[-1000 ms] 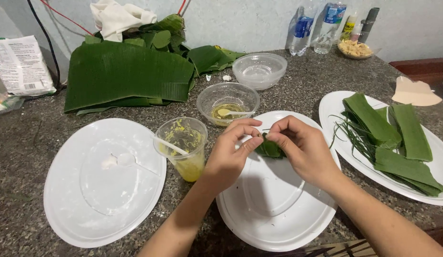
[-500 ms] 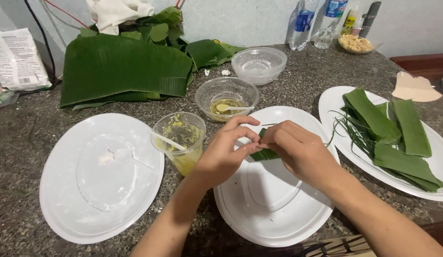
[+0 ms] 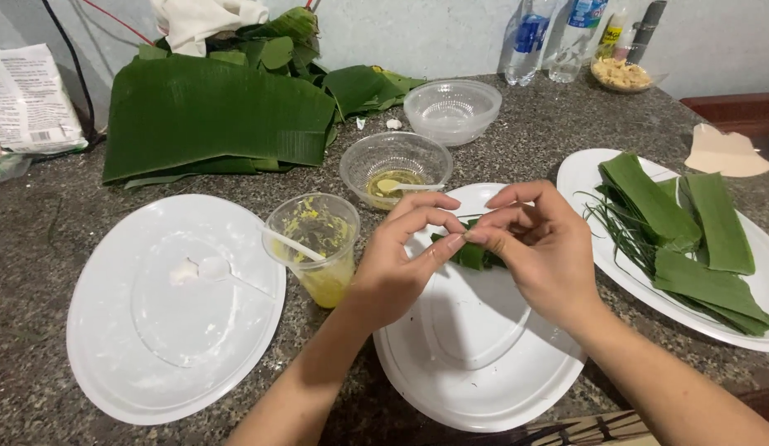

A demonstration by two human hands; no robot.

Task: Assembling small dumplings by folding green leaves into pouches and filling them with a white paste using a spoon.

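Note:
My left hand (image 3: 403,256) and my right hand (image 3: 540,248) meet over a white oval plate (image 3: 467,363) and pinch a small folded green leaf parcel (image 3: 475,254) between their fingertips. Most of the parcel is hidden by my fingers. Just left of my left hand stands a clear plastic cup (image 3: 314,248) with yellow liquid and a white spoon in it.
An empty white oval plate (image 3: 173,306) with a spoon lies at the left. A plate (image 3: 607,260) at the right holds cut leaf strips (image 3: 682,239). Two clear bowls (image 3: 395,168) (image 3: 452,110), large banana leaves (image 3: 215,116), bottles (image 3: 529,41) and a bag (image 3: 33,99) stand behind.
Both hands have shifted slightly toward me over the plate while still working the leaf parcel; the parcel looks more tightly folded and more covered by my fingers.

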